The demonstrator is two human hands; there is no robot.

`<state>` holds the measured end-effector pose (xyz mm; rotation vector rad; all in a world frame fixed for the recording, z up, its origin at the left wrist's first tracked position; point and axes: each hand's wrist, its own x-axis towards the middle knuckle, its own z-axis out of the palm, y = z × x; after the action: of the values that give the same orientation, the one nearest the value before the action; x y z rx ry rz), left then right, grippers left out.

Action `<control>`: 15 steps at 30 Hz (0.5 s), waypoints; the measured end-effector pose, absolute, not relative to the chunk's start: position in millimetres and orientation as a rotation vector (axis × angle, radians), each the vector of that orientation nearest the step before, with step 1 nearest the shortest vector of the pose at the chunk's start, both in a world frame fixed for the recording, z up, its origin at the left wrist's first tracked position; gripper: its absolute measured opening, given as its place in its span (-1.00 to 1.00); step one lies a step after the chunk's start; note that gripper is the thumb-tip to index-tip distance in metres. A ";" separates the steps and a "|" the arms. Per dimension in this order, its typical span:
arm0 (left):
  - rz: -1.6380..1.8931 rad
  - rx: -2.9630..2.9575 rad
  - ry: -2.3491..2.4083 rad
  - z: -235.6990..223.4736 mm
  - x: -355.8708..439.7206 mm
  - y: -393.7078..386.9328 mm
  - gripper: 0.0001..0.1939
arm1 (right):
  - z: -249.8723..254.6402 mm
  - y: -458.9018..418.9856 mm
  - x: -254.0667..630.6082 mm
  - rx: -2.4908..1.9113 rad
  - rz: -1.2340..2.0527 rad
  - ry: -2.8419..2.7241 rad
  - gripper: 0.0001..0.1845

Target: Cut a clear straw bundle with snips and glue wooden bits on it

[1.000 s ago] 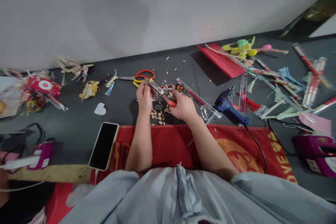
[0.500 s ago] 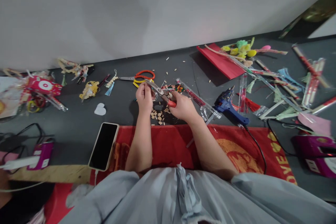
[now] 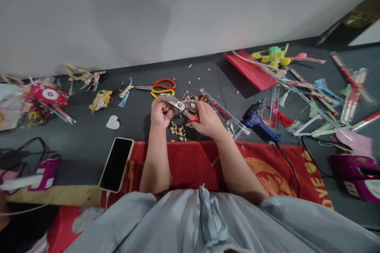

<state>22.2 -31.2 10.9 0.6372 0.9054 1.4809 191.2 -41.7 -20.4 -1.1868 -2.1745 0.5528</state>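
My right hand (image 3: 209,120) is closed round the red handles of a pair of shears (image 3: 175,103), whose metal blades point left. At the blade end is my left hand (image 3: 162,114), its fingers curled and pinched behind the blades. What sits in the left fingers is too small and covered to make out. Small beige cut bits (image 3: 179,131) lie in a loose pile under the hands. Just beyond the left hand rest scissors (image 3: 163,85) with orange and yellow handles.
To the right lie a blue glue gun (image 3: 261,124), red paper (image 3: 252,72) and several wrapped sticks with tassels. A phone (image 3: 116,165) is at the left by a red towel (image 3: 190,162). A white heart cutout (image 3: 113,122) and small tasselled crafts lie further left.
My left hand has shifted slightly left and down and turned, so more of its fingers show. The shears' blades show more fully now, over the left fingers. My right hand stays nearly still.
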 end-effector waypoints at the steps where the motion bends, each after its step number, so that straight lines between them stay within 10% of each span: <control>1: 1.475 0.615 0.905 12.4 22.7 -31.6 -0.58 | -20.7 -41.8 191.4 -1.186 0.545 -2.174 -0.47; 15: 1.451 0.584 0.897 11.5 25.2 -30.1 -0.57 | -10.6 -45.1 189.5 -1.448 0.597 -2.147 -0.51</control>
<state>25.2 -30.1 11.5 0.5837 0.8969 1.4510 189.5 -45.1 -10.6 -1.4479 -2.1466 0.5969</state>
